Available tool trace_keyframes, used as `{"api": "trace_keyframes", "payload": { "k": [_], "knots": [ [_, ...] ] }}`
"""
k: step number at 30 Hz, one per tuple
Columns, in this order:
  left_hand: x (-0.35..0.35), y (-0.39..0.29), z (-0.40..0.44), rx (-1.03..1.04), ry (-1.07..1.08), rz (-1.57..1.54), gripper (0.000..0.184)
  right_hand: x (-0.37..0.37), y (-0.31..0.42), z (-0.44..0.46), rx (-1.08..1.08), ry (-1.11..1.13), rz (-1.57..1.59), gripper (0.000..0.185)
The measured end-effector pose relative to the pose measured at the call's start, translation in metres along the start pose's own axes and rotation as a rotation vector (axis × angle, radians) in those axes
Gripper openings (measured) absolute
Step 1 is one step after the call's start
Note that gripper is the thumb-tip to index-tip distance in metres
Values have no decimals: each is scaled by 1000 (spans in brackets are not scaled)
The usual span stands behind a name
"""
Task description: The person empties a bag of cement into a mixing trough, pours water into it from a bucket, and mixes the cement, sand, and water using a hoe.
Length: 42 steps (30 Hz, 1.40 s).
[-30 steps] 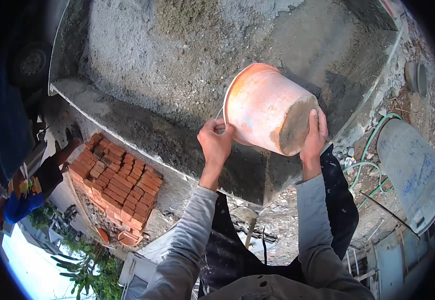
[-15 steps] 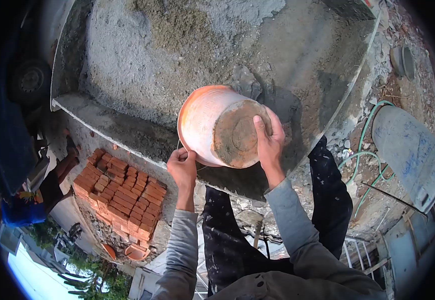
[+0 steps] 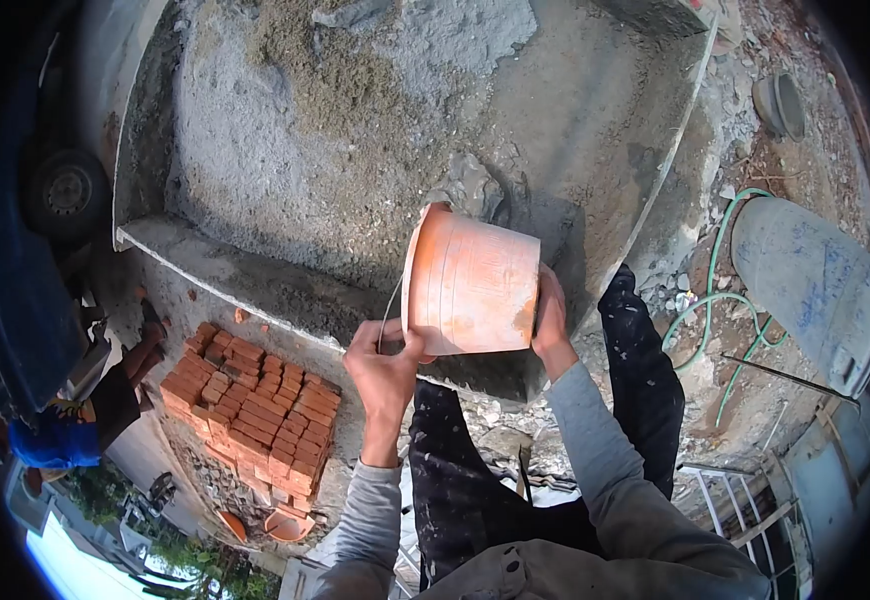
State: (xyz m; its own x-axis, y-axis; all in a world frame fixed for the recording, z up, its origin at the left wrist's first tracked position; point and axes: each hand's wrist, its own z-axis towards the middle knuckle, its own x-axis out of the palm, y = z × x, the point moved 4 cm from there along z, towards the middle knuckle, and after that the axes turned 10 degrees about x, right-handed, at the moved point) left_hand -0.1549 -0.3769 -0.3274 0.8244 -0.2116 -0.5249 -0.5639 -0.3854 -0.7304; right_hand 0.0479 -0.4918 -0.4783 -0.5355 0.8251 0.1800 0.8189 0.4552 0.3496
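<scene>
Near the middle of the frame, an orange bucket [image 3: 475, 285] is held tipped on its side above a concrete trough [image 3: 240, 268], its mouth facing left and its base right. I see the left hand [image 3: 380, 372] pinched at the lower rim, fingers closed there beside the thin wire handle [image 3: 389, 312]. The right hand [image 3: 551, 322] is clamped on the base; its fingertips are hidden from me. Just above the bucket sits a wet grey lump [image 3: 473, 187], with pale powder [image 3: 240, 140] and brownish sand [image 3: 340, 85] in the trough toward the upper left. Stacked red bricks [image 3: 255, 410] stand at lower left, and beyond them, at the left edge, is a person in a blue shirt [image 3: 60, 437]. At right, a green hose [image 3: 715, 268] loops beside a grey barrel [image 3: 805, 285].
</scene>
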Motion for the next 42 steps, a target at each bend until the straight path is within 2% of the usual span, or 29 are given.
{"api": "trace_keyframes", "payload": {
  "k": [2, 4, 6, 7, 8, 11, 12, 14, 16, 18, 22, 24, 26, 28, 30, 31, 33, 36, 38, 40, 42],
  "knots": [
    [8, -24, -4, 388, 6, 274, 10, -15, -19, 3, 246, 17, 281, 40],
    [16, -44, -11, 403, 27, 320, 11, -22, -21, -6, 260, 71, 350, 44],
    [27, -53, -22, 437, 59, 322, 14, -22, -17, -24, 304, 221, 320, 49],
    [34, -51, -29, 451, 116, 369, 14, -17, -7, -37, 279, 283, 319, 58],
    [40, -46, -33, 464, 169, 413, 13, -15, -1, -48, 282, 287, 315, 58],
    [51, -27, -28, 540, 240, 444, 12, -24, 1, -75, 261, -72, 15, 72],
    [53, -22, -21, 555, 277, 492, 11, -17, 3, -81, 262, -68, 15, 72],
    [59, -17, -7, 621, 324, 552, 12, 4, 12, -100, 229, -27, -196, 76],
    [63, -11, 3, 635, 366, 593, 11, 28, 9, -101, 405, 66, -53, 75],
    [63, -9, 5, 692, 398, 620, 10, 45, 3, -93, 413, 162, -3, 71],
    [49, -6, 4, 628, 382, 602, 10, 46, -18, -73, 316, 179, -9, 63],
    [46, -11, 0, 610, 396, 570, 10, 7, -41, -57, 261, -233, -100, 51],
    [41, -22, -6, 591, 412, 530, 11, -29, -63, -32, 279, -384, -170, 46],
    [30, -43, -14, 576, 394, 410, 14, -48, -73, -4, 352, -351, -51, 50],
    [16, -64, -23, 553, 381, 326, 16, -28, -64, 13, 366, 95, 274, 57],
    [10, -74, -23, 529, 354, 241, 18, -19, -59, 20, 388, 251, 409, 58],
    [3, -94, -18, 493, 341, 225, 18, -6, -56, 25, 412, 407, 587, 59],
    [5, -102, 2, 495, 304, 221, 17, -5, -47, 28, 400, 413, 687, 62],
    [14, -97, 27, 433, 193, 173, 14, -7, -30, 33, 355, 399, 699, 64],
    [28, -83, 60, 439, 173, 80, 7, -7, 10, 39, 233, 374, 635, 65],
    [48, -79, 92, 241, 180, -91, 7, 9, 90, 33, 29, 217, 400, 70]
  ]
}}
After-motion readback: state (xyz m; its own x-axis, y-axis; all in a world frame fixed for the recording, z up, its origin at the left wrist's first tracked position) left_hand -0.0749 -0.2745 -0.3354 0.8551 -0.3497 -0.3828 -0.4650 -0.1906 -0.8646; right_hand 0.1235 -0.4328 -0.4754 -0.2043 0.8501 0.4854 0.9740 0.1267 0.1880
